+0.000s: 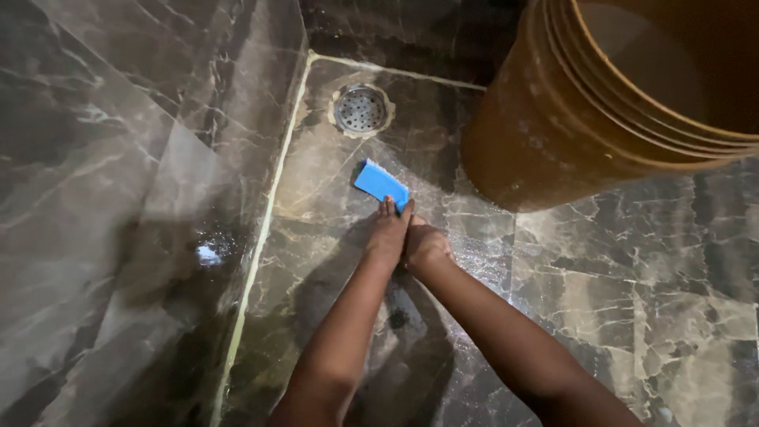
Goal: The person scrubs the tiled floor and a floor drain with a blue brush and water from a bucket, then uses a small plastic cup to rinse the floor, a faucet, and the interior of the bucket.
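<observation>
Blue plastic scrub brush point(381, 183), rectangular, pale bristles showing along its far edge; lying flat on the wet floor tile point(332, 198), just short of the drain.
Left hand point(387, 233): fingers together, pressing down on the near end of the brush.
Right hand point(425, 245): curled, touching the left at the knuckles, at the brush's near corner; whether gripping the brush cannot be told.
Handling note, as judgement: best worked with even downward pressure from both hands, bristles kept flat, short strokes along the tile towards the drain, extra attention to the grout line point(265, 221).
Dark marble-effect tile, glossy, veined in white, filmed with water and speckled suds.
Round metal drain cover point(360, 109), perforated, set in a pale ring.
Orange-brown plastic bucket point(569, 119), ribbed rim, standing right of the brush, apart from it.
Matching polished wall tile point(103, 174) at left.
</observation>
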